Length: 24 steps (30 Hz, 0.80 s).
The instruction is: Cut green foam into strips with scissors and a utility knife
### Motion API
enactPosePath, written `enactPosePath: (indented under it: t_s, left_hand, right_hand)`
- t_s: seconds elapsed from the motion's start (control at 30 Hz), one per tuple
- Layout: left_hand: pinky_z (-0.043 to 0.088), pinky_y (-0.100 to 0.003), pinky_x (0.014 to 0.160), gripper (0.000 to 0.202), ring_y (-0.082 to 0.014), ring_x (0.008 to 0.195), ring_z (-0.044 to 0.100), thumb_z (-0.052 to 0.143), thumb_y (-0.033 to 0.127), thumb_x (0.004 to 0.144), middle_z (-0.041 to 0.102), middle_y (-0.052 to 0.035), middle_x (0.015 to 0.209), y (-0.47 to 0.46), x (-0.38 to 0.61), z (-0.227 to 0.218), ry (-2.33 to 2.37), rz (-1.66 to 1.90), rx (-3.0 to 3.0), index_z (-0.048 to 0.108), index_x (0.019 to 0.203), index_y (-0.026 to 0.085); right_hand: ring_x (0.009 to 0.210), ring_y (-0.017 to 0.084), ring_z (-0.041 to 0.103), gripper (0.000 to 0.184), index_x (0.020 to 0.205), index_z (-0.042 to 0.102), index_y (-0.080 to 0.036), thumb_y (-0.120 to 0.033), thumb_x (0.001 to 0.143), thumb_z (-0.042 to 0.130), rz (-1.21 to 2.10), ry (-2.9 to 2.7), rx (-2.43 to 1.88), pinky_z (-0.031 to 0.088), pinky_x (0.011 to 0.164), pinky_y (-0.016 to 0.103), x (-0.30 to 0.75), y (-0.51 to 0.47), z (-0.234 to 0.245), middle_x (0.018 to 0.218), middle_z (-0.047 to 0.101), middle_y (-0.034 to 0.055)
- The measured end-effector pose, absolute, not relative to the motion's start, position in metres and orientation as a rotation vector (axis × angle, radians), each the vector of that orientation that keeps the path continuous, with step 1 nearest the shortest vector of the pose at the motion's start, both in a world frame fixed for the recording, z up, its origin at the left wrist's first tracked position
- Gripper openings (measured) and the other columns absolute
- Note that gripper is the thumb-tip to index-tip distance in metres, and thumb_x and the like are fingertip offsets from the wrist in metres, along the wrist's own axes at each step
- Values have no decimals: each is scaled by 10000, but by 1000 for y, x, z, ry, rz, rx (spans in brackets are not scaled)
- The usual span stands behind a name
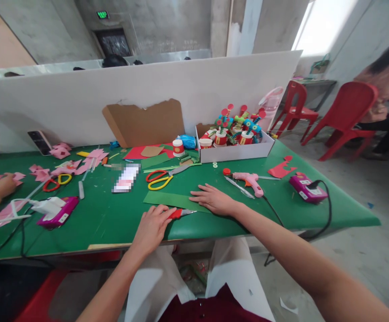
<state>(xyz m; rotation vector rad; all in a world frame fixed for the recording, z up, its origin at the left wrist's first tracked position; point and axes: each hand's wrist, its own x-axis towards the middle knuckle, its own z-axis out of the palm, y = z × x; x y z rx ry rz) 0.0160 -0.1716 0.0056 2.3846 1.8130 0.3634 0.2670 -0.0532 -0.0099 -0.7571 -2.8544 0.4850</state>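
Note:
A strip of green paper (pixel 167 199) lies on the green tabletop (pixel 114 223) near its front edge. My right hand (pixel 216 200) rests flat on the strip's right end, fingers stretched out. My left hand (pixel 152 226) is closed around a red utility knife (pixel 177 213), whose blade points right along the paper's near edge. Whether the blade touches the paper I cannot tell. Just beyond the strip are scissors (pixel 164 176) with one red and one yellow handle. A pink glue gun (pixel 251 181) and a silver pen-like tool (pixel 239 188) lie right of my right hand.
A white box (pixel 236 153) of paper-cup figures stands at the back, beside a cardboard piece (pixel 144 123). Purple power strips (pixel 306 188) with cables sit at both sides. Another person's hand (pixel 0 188) holds pink paper at far left. Red chairs (pixel 352 107) stand to the right.

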Motion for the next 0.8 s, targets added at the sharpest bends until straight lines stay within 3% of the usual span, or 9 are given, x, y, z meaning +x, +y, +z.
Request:
enactPosePath:
  t_s: [0.47, 0.8]
  left_hand:
    - [429, -347, 773, 401, -217, 919, 516, 336, 250, 967, 624, -71, 1102, -174, 25, 3, 1804, 355, 2413, 613, 1256, 281]
    - [413, -336, 757, 392, -224, 932, 522, 366, 227, 955, 619, -69, 1097, -174, 43, 6, 1836, 299, 2450, 599, 1266, 280]
  right_hand:
    - [1442, 221, 256, 438, 1436, 412, -312, -342, 1011, 310, 657, -2821, -750, 173, 1181, 471, 276, -45, -3, 1509, 407, -4]
    - [1451, 290, 213, 410, 1394, 477, -308, -331, 1003, 355, 462, -2913, -819, 137, 1168, 544, 292, -51, -4, 1521, 387, 8]
